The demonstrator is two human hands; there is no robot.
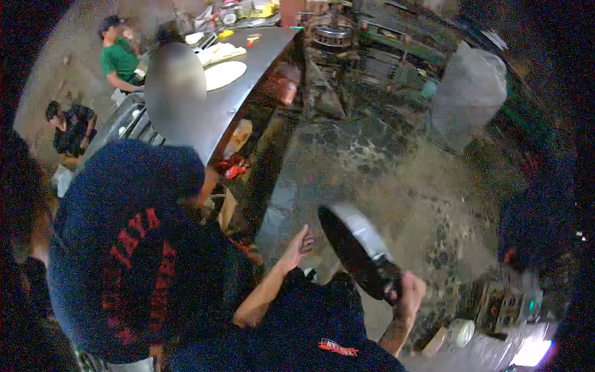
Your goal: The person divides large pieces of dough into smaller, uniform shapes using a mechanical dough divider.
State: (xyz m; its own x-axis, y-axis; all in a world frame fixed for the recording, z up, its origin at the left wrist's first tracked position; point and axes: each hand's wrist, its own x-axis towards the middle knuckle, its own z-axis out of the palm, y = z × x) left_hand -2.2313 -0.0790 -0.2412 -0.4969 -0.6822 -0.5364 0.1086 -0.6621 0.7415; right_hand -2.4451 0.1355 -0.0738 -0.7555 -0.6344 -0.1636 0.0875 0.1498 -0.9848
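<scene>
Gripping tilted pan (354,243), right hand (410,294) curled shut; left hand (300,249) raised, open.

A grey table (261,62) carries a flat pale round (225,75) beside a lumpy pale piece (222,53)

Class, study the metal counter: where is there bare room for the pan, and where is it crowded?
The counter shows bare metal between the pale flat round and its long edge by the shelves, and below the round, beside the blurred patch. Its far end is crowded with yellow and other small items. The right hand holds the pan.
</scene>
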